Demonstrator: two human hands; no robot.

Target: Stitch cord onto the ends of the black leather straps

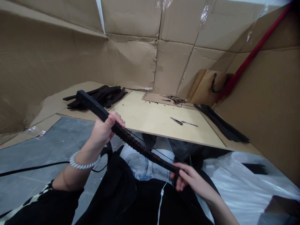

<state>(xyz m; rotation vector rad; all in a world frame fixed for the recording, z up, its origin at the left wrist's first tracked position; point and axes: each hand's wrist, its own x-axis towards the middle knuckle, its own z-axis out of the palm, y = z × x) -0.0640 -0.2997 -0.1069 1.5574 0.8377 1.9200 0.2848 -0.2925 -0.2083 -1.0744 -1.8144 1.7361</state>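
Note:
A long dark strip point(138, 147), slightly curved, slants across my lap from upper left to lower right. Its middle stretch looks ridged, as if wound with cord. My left hand point(105, 126) is wrapped round the strip above its middle, and the upper end sticks out past it. Around the lower end, the fingers of my right hand point(185, 176) are closed. A thin dark cord point(150, 147) runs beside the strip between the two hands; whether a finger also pinches it I cannot tell.
Behind, a pale board point(145, 115) carries a utility knife point(176, 121), a thin pointed tool point(189, 123) and tangled dark cord point(177, 100). Dark strips lie in a left pile point(110, 95) and a right stack point(222, 125). Cardboard walls point(133, 62) surround it; a white plastic bag point(229, 181) sits right.

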